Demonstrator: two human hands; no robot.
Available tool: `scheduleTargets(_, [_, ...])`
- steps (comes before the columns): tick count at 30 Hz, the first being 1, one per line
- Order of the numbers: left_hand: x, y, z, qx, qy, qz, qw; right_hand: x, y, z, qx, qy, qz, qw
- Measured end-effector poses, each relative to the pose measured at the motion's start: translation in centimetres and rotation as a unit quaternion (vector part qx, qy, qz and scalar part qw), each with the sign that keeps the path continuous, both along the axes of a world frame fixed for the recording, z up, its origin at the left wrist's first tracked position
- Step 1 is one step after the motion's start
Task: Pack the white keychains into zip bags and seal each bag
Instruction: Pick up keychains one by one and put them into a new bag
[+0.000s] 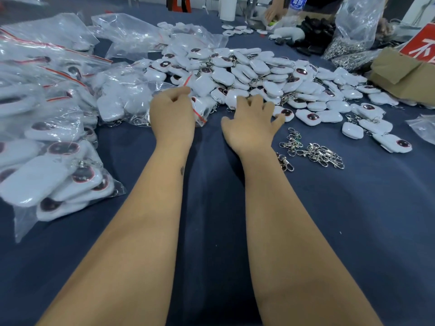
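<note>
- Dark blue cloth covers the tabletop (211,231), which runs from my forearms out to a cluttered far edge.
- My left hand (173,114) curls its fingers round the red-striped mouth of a clear zip bag (127,95) lying just left of centre; white keychains show through its plastic.
- My right hand (250,121) reaches palm down with fingers spread and bent onto the near edge of the loose pile of white keychains (254,74); whether it has hold of one, I cannot tell.
- That pile spreads across the middle and right of the tabletop, many pieces showing a dark red oval face.
- Filled bags (47,137) with red seal strips are heaped along the left side, overlapping one another.
- Loose metal clasps (315,151) lie in a small cluster just right of my right wrist.
- A cardboard box (404,76) sits at the right edge, with a red sign (421,43) behind it.
- Another person's hand (274,11) works at the far edge, beside a water bottle (297,5).
</note>
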State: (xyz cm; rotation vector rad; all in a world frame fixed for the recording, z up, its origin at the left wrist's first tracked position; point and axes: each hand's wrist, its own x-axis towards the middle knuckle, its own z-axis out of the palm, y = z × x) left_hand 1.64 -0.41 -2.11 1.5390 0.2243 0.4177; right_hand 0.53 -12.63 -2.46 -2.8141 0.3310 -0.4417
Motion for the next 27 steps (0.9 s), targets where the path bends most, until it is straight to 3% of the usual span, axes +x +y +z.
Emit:
scheduleTargets(4, [-0.5, 0.0, 0.4, -0.019, 0.000, -0.019, 1.000, -0.3, 0.0, 0.0, 0.012, -0.007, -0.050, 0.999])
scheduleTargets(10, [-1.3, -0.5, 0.8, -0.034, 0.018, -0.106, 0.994, -0.1, -0.2, -0.4, 0.019, 0.044, 0.025, 0.999])
scheduleTargets(14, [-1.4, -0.6, 0.8, -0.048, 0.032, -0.119, 0.991, -0.6, -0.4, 0.3, 0.110, -0.046, 0.007, 0.993])
scheduleTargets(22, [-1.3, -0.7, 0.3, -0.005, 0.024, -0.134, 0.991, -0.6, -0.6, 0.5, 0.249, -0.071, 0.023, 0.966])
scheduleTargets(27, [-1.2, -0.7, 0.2, 0.008, 0.024, -0.139, 0.990, -0.6, -0.4, 0.7, 0.379, -0.087, 0.011, 0.921])
